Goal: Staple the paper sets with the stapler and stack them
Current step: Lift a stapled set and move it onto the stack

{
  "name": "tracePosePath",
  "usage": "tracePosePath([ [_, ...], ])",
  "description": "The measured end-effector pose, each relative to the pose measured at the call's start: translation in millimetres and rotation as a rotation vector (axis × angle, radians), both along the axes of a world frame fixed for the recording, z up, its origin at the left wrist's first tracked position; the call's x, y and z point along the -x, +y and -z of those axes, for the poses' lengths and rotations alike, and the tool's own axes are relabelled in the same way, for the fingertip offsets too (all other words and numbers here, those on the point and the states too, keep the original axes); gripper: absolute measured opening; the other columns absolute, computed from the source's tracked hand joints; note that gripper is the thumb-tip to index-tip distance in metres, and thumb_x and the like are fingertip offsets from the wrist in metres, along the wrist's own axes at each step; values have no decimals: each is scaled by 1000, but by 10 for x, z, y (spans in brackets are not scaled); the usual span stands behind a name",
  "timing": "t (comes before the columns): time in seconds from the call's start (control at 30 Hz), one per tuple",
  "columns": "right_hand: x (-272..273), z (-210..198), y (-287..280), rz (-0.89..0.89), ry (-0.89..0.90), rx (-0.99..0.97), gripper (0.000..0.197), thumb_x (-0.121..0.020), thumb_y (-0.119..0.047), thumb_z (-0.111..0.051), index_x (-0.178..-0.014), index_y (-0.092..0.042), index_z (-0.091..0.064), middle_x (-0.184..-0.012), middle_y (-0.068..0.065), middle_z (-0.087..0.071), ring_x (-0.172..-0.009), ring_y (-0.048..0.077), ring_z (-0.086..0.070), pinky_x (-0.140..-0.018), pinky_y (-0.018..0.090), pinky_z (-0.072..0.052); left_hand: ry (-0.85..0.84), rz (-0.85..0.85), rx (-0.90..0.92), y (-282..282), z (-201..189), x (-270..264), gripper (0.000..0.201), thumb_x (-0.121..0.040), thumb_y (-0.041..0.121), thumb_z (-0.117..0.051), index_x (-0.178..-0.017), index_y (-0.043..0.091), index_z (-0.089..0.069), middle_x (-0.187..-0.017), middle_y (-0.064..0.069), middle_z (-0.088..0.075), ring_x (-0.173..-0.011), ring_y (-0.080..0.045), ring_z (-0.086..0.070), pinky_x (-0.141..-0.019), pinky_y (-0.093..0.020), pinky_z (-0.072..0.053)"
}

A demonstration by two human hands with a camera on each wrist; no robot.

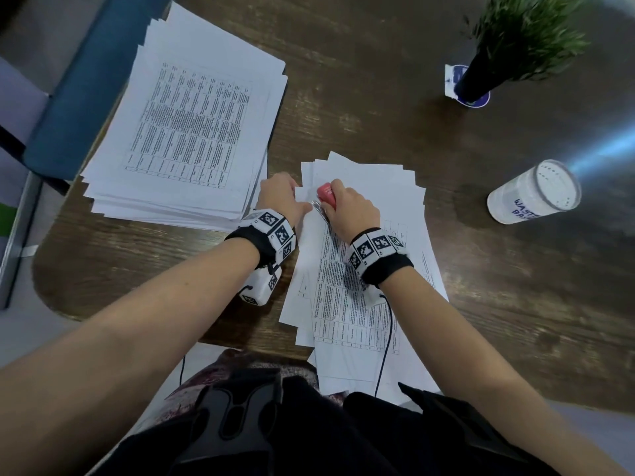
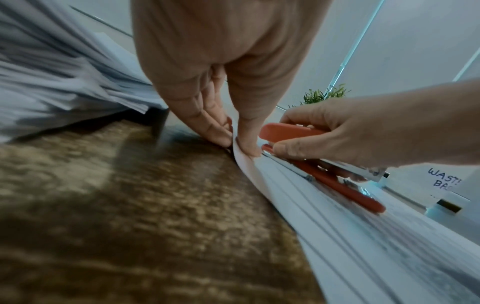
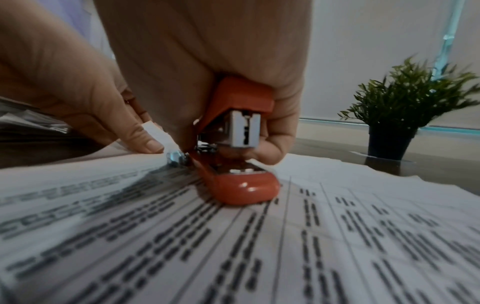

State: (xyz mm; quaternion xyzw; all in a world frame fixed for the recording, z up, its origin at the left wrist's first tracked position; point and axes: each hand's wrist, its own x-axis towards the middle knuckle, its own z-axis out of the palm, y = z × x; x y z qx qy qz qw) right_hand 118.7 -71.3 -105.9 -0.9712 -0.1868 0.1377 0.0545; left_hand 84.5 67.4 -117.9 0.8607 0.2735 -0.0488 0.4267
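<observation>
At the far left of the wooden table (image 1: 360, 97) lies a thick stack of printed sheets (image 1: 192, 132); whether its sets are stapled cannot be told from here. Just right of it the left hand (image 1: 280, 197) pinches the upper left corner of the paper set (image 1: 357, 304), thumb above and fingers below, lifting that corner off the table. Next comes the right hand (image 1: 350, 211), clamped round the red stapler (image 1: 325, 195), whose mouth stands apart beside the held corner — no staple driven yet, by my reading. More loose sheets lie fanned beneath this set, so several sets appear left. Further right stand a white canister (image 1: 532, 197) and a potted plant (image 1: 508, 42).
</observation>
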Motion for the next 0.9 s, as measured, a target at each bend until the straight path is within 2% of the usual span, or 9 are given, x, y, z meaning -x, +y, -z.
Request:
tracePosePath([
  [0.2,-82,-73,-2,-73,-1,70,34,-99,-43,-43,-123,-18,-41,-111,9,-60,-92,32,-61,-64,35,-37,34,-3,20,27,-57,-7,37,-65,24,-89,-87,12,-62,-88,-6,-69,-80,-19,-65,-75,-31,-54],
  [0.3,2,-27,62,5,1,68,36,-101,-41,-40,-124,-14,-39,-110,11,-62,-92,34,-62,-64,35,-37,36,-21,37,34,-91,-3,33,-66,23,-89,-81,12,-62,-84,-6,-69,-76,-16,-61,-68,-25,-47],
  [0.4,48,-12,160,113,27,43,37,-102,-39,-39,-123,-9,-39,-107,13,-64,-95,35,-62,-65,35,-36,67,-25,32,44,-129,-14,30,-66,24,-88,-80,9,-66,-83,-5,-71,-74,-15,-61,-64,-24,-45],
  [0.5,57,5,194,156,33,29,35,-102,-37,-39,-122,-8,-39,-107,13,-64,-96,34,-62,-65,35,-36,99,-9,31,54,-143,-42,35,-65,27,-89,-87,6,-72,-86,-7,-73,-80,-18,-68,-65,-26,-50],
  [0.67,72,75,141,34,-81,92,27,-103,-29,-42,-124,-11,-40,-111,8,-61,-87,32,-65,-60,33,-34,118,21,15,48,-181,-62,39,-67,28,-88,-92,4,-70,-94,-11,-72,-88,-22,-69,-67,-24,-46],
  [0.8,44,66,125,21,-78,81,27,-103,-30,-41,-123,-11,-41,-111,8,-60,-87,34,-65,-60,34,-35,157,35,-1,54,-212,-113,44,-67,29,-89,-98,5,-68,-99,-11,-71,-92,-23,-67,-71,-27,-51],
  [0.9,19,61,155,67,-43,49,28,-103,-33,-40,-120,-10,-41,-108,10,-63,-90,36,-64,-62,35,-36,176,53,-27,49,-225,-138,44,-68,29,-88,-99,5,-67,-100,-12,-70,-93,-25,-67,-70,-28,-50],
])
